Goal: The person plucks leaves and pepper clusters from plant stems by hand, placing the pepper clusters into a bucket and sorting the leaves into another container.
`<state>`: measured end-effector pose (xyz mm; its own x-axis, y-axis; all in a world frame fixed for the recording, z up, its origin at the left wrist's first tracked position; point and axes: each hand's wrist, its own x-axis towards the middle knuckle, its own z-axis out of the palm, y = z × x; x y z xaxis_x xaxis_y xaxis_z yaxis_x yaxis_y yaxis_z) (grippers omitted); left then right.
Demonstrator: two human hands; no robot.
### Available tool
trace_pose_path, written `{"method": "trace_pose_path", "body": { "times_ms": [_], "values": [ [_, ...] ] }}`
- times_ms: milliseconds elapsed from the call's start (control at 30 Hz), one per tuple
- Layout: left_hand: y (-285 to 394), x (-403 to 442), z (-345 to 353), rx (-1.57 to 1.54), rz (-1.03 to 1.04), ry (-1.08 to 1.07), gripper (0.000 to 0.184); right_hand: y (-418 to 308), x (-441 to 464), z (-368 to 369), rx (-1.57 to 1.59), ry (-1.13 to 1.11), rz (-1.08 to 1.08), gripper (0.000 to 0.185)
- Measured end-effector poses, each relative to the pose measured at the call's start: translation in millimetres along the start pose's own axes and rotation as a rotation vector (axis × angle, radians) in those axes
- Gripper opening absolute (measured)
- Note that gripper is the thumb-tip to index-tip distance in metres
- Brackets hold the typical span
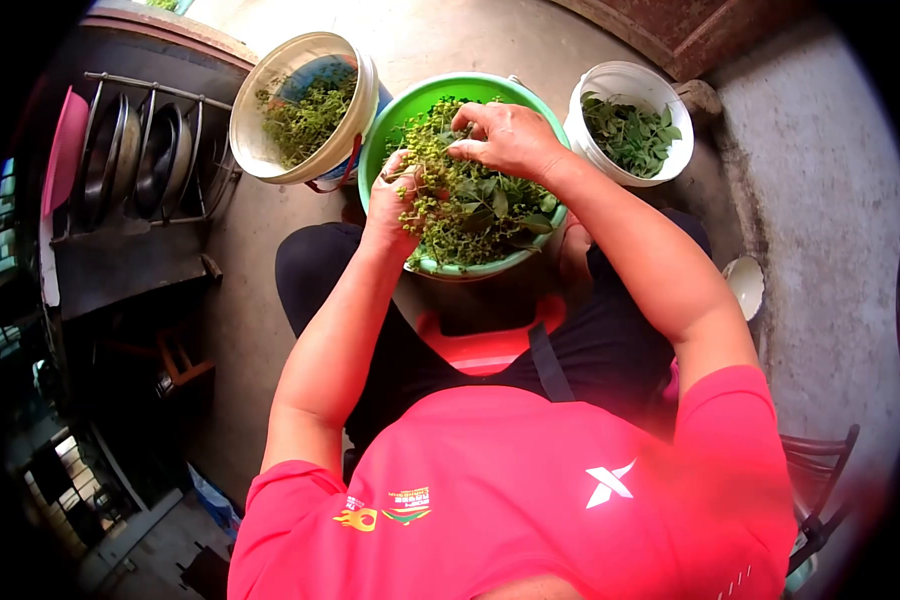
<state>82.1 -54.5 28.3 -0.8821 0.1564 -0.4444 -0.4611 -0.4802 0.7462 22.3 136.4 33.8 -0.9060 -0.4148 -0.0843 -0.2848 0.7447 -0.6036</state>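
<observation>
A green basin [372,150] between my knees holds green berry clusters and dark leaves. At its left side my left hand [394,205] is closed around a bunch of berry sprigs [430,150], which rises above the heap. My right hand [510,138] reaches over the basin from the right, thumb and forefinger bent toward the same bunch. Whether anything is between those fingertips is too small to tell. More berries and leaves [485,215] lie below both hands.
A cream bucket [250,130] with berry sprigs stands to the left of the basin, a white bucket [682,150] with leaves to the right. A metal rack [150,150] holds pans at the far left. A pale bowl [745,285] and a dark chair [820,480] are at the right.
</observation>
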Motion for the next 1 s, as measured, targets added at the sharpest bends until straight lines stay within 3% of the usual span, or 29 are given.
{"method": "trace_pose_path", "body": {
  "times_ms": [67,100,133,200,367,533,667,833,1000],
  "values": [
    [1.3,-1.1,0.4,-0.003,0.011,0.017,0.021,1.4,3.8,-0.6,0.264,-0.131,0.136,0.037],
    [1.9,-0.6,-0.8,-0.003,0.012,0.01,0.02,6.0,7.2,1.7,0.539,-0.223,0.247,0.033],
    [2.0,0.5,-1.4,-0.002,0.011,0.002,0.02,12.1,10.6,7.5,0.54,-0.224,0.247,0.033],
    [-0.7,4.0,-0.2,0.008,0.028,0.003,0.019,17.5,12.7,14.9,0.514,-0.02,0.054,0.028],
    [-0.1,9.6,-1.3,0.076,0.042,0.036,0.023,12.3,11.2,13.6,0.388,0.102,0.09,0.015],
    [3.2,15.7,-6.1,0.178,0.044,0.061,0.025,16.2,14.3,5.2,0.461,0.103,0.066,0.015],
    [15.0,16.4,-8.0,0.123,-0.035,-0.166,0.024,18.1,15.9,-1.7,0.742,0.027,0.047,0.015],
    [16.3,15.1,-0.5,0.268,-0.096,-0.232,0.05,14.3,15.9,-3.9,0.852,0.075,-0.066,0.014],
    [9.3,17.4,-5.8,0.363,-0.073,-0.233,0.036,7.8,13.1,-2.4,0.932,0.052,-0.079,0.014]
  ]
}}
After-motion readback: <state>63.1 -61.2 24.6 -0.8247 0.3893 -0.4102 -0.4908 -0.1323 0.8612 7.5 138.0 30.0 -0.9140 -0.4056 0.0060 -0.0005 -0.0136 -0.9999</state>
